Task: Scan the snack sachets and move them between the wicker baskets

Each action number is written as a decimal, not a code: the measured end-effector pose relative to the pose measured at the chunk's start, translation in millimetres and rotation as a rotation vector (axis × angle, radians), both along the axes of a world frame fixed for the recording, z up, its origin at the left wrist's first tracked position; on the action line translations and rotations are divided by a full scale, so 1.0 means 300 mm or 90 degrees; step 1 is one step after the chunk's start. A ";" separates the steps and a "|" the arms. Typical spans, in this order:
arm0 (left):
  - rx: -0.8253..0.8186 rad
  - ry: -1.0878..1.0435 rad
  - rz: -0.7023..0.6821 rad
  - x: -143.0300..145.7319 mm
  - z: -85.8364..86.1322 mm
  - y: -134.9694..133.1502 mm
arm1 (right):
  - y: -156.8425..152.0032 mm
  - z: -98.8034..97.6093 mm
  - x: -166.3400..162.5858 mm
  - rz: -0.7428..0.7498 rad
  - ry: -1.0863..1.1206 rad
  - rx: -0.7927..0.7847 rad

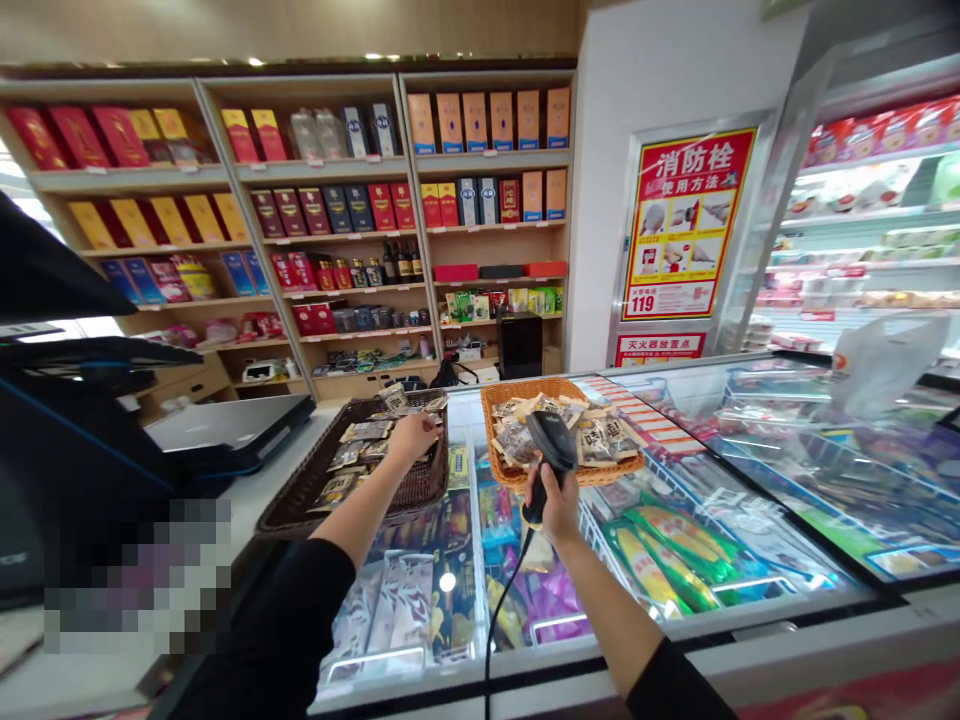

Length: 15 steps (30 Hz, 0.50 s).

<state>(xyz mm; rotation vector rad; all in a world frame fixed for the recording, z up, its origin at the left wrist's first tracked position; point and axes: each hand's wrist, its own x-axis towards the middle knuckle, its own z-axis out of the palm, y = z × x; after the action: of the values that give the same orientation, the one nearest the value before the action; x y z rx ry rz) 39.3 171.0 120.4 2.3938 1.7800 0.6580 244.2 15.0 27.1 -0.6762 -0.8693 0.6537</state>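
Note:
My right hand (556, 506) grips the handle of a black barcode scanner (550, 447), its cable hanging down toward me. The scanner head points at an orange wicker basket (559, 392) full of small snack packets. My left hand (412, 436) reaches into a dark brown wicker basket (300, 497) with its fingers closed on a snack packet (433, 405) near the far rim. Both baskets rest on the glass lid of a chest freezer (675, 560) holding ice creams.
A black till screen and flat scale (225, 428) stand at the left on the counter. Wooden shelves (337, 230) of boxed goods and bottles line the back wall. A chilled display (862, 220) stands at the right, with a white plastic bag (885, 365) on the freezer glass.

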 end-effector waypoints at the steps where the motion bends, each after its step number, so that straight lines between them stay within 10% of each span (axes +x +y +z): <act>1: 0.012 0.017 0.024 -0.051 -0.010 0.020 | 0.012 0.003 -0.042 0.025 -0.002 -0.004; 7: 0.050 0.092 0.018 -0.146 -0.105 0.128 | 0.111 -0.029 -0.273 0.089 0.066 -0.048; 15: -0.087 0.026 -0.038 -0.169 -0.113 0.135 | 0.093 -0.054 -0.259 0.110 0.082 -0.082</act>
<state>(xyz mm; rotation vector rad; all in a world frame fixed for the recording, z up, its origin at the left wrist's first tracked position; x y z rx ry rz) -11.5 211.5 86.5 2.3753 1.7016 0.4689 166.4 42.9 10.9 -0.6715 -0.7754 0.9054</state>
